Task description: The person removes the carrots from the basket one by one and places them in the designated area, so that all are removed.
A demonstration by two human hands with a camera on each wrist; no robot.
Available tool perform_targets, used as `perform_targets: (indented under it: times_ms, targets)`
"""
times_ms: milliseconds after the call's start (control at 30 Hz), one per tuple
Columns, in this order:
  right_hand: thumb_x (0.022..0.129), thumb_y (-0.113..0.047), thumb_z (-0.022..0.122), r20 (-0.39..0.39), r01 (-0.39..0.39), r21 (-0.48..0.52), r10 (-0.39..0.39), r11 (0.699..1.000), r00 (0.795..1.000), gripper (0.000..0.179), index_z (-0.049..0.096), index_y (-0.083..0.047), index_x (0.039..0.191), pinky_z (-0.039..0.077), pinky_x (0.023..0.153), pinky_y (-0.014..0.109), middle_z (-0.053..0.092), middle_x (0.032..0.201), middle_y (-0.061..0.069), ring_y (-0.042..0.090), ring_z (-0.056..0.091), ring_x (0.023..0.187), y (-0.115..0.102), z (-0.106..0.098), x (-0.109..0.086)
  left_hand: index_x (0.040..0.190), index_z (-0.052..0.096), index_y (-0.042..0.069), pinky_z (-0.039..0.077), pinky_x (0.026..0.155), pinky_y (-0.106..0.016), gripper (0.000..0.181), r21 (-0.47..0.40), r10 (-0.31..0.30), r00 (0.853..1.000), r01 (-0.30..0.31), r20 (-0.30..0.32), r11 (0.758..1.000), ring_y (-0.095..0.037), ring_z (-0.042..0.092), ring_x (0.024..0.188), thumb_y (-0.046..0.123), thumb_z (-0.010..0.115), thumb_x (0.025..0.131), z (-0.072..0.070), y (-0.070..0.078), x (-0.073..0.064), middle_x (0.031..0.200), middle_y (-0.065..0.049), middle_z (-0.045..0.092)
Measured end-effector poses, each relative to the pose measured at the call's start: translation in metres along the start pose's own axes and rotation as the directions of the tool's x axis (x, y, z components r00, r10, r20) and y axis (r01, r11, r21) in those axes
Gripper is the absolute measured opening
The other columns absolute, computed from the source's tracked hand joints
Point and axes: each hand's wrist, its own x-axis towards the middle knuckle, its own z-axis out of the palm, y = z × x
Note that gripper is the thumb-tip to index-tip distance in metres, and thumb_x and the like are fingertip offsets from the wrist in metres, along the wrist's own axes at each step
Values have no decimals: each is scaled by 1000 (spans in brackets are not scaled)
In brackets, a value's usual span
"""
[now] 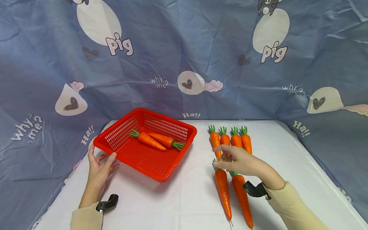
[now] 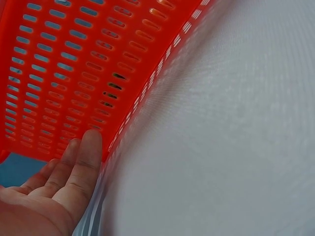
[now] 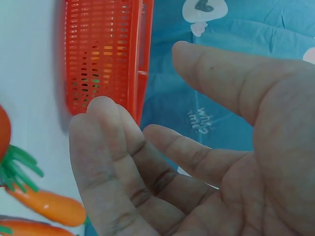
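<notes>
My left hand (image 1: 99,167) is at the near left corner of a red plastic basket (image 1: 138,163), its extended fingertips (image 2: 91,142) against the slotted wall and the thumb at the rim. Inside the basket lie two carrots, one (image 1: 150,141) partly over the other (image 1: 163,139). My right hand (image 1: 237,159) holds nothing; its fingers are loosely bent, thumb apart, above the carrots on the right. Beneath it lie two large carrots, one (image 1: 222,190) left of the other (image 1: 242,198), leafy ends away from me. The hand overlaps the carrots behind them.
Several smaller carrots (image 1: 246,142) lie side by side toward the back right. A white cloth (image 1: 195,198) covers the table. Blue printed fabric (image 1: 172,41) hangs behind it and along both sides. Black straps (image 1: 256,189) sit on both wrists.
</notes>
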Motion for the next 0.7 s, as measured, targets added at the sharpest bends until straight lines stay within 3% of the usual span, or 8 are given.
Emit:
perform_targets:
  times_ms: [167, 333, 700]
  targets:
    - [101, -34, 77, 12, 19, -31, -19, 999, 1000, 55, 60, -4, 144, 62, 72, 32, 69, 97, 6, 18, 69, 77, -10, -3, 20, 165, -7, 56, 65, 80, -21, 102, -4, -4, 1000, 4, -5, 1000, 4, 69, 95, 32, 72, 104, 0, -1, 1, 144, 3, 37]
    - [101, -35, 76, 27, 35, -66, -34, 997, 999, 54, 61, -5, 142, 58, 68, 30, 68, 99, 6, 21, 69, 78, -21, -4, 43, 166, -8, 54, 65, 79, -22, 104, -29, 18, 1000, -18, 2, 999, 1, 71, 94, 30, 72, 104, 0, -1, 1, 140, 4, 38]
    - [102, -31, 74, 32, -11, 1, 11, 1000, 999, 44, 62, -4, 136, 66, 78, 34, 71, 102, 11, 16, 74, 77, -40, 2, 87, 165, -11, 55, 65, 80, -21, 103, -16, 7, 1000, -7, 20, 1000, 2, 69, 97, 30, 70, 105, -1, -1, 0, 140, 5, 37]
